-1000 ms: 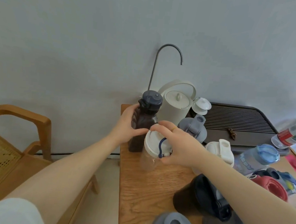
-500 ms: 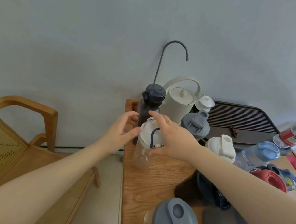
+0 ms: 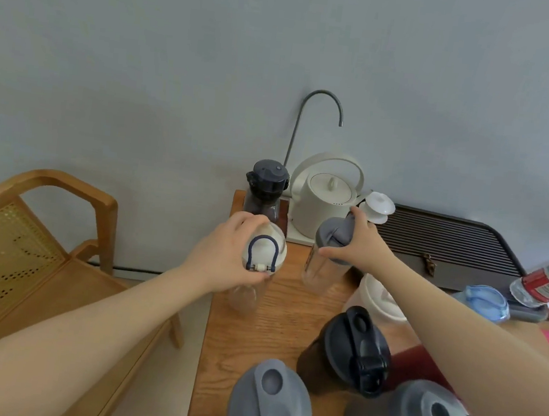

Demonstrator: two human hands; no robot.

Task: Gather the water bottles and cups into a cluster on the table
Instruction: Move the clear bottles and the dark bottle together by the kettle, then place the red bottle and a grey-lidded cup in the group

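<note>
Hands grip two bottles near the middle of the frame. The left hand (image 3: 227,253) is wrapped around the white lid of a clear bottle (image 3: 253,280), fingers curled over the far rim and thumb on the near rim beside the dark blue carry loop (image 3: 263,250). The right hand (image 3: 358,247) clasps the grey lid of a second clear bottle (image 3: 321,267) just to the right, standing upright on the wooden table (image 3: 274,323). Behind them, at upper centre, stand a dark bottle (image 3: 265,190) and a cream kettle (image 3: 324,203), with a slatted dark tray (image 3: 449,239) to the right. Along the bottom edge sit two grey-lidded bottles (image 3: 271,404) and, between them and slightly above, a black-lidded bottle (image 3: 349,351). A blue-lidded bottle (image 3: 485,302) lies at right, near a plastic bottle with a red label (image 3: 546,282). A wooden chair (image 3: 25,242) fills the left side
</note>
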